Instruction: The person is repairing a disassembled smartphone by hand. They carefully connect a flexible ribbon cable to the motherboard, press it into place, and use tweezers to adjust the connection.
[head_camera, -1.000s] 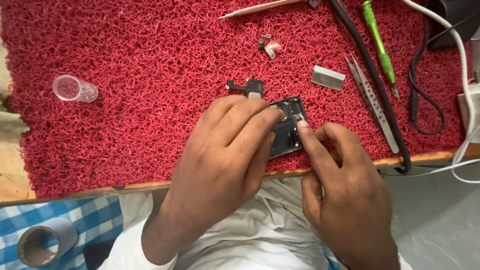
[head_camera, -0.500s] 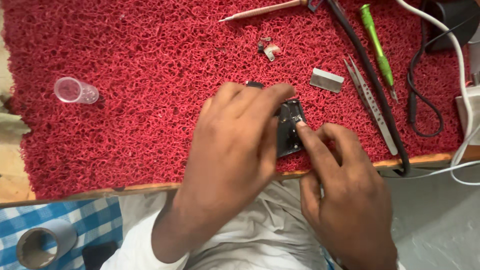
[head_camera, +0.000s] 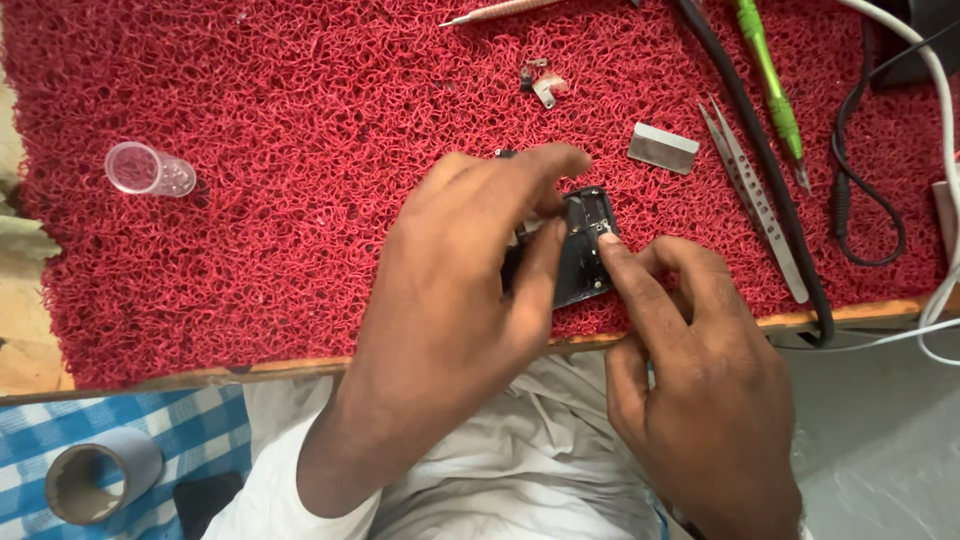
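Head view, two hands — left, right — gripping one dark device, one tweezers.

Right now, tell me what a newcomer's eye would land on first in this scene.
First the bright red looped mat that fills the bench top. At its near edge, the left hand and right hand close over a small dark device, the right forefinger pressing on its top. To the right lie metal tweezers, a green-handled screwdriver and a small metal blade; a clear little cup lies far left.
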